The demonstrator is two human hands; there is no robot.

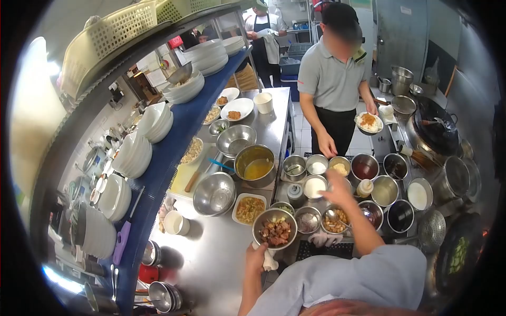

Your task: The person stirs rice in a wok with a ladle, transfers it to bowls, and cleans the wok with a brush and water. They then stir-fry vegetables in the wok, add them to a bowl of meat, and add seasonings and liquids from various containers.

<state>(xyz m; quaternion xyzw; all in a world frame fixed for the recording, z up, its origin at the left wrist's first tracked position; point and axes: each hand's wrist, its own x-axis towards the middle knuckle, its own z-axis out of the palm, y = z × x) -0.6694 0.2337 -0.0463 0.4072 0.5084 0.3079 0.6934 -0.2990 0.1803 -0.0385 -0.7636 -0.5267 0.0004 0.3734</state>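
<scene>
- The left hand [255, 256] holds the steel bowl of meat chunks [275, 230] above the steel counter's [211, 253] right edge, fingers closed on its near side with a white cloth [270, 260].
- Close against the bowl's right is a steel container of pale slices [308, 223]; a white dish of food [250, 209] crowds its left.
- The right hand [337, 188], blurred, reaches past a container of browned cubes [333, 221], thumb and fingers apart; contact cannot be told. A squeeze bottle [365, 188] stands nearby.
- Along the counter's right edge, farther back, sits a pot of yellow liquid [256, 168].
- Beyond, a co-worker [332, 79] holding a rice bowl [369, 122] blocks the aisle.
</scene>
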